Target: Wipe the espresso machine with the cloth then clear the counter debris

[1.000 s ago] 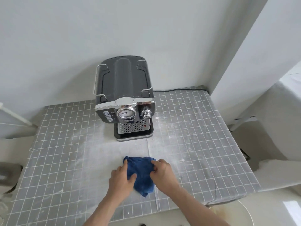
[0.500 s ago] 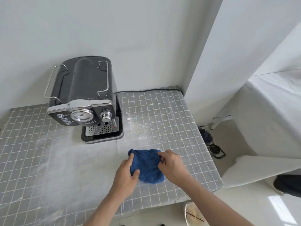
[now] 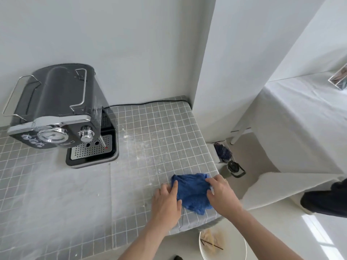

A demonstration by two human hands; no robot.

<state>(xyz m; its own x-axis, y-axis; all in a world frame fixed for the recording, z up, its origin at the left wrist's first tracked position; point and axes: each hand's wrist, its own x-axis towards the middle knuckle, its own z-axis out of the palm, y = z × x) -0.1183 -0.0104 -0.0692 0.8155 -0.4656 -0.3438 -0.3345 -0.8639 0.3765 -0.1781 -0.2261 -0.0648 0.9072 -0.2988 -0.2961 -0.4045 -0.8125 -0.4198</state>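
A crumpled blue cloth (image 3: 191, 190) lies on the grey tiled counter (image 3: 150, 139) near its front right corner. My left hand (image 3: 167, 203) rests on the cloth's left edge with fingers fairly straight. My right hand (image 3: 221, 196) grips the cloth's right side with curled fingers. The black and chrome espresso machine (image 3: 60, 113) stands at the back left, apart from both hands. Pale dusty specks and smears of debris (image 3: 139, 156) lie on the tiles between machine and cloth.
A white bin (image 3: 221, 244) with scraps inside sits on the floor under the counter's front corner. A black cord (image 3: 150, 103) runs along the back wall. A white pillar rises at the right, with a draped table (image 3: 300, 113) beyond and dark items (image 3: 223, 152) on the floor.
Both hands have slid the cloth rightward across the counter toward its front right corner. The view has turned right, so the machine now sits far left.
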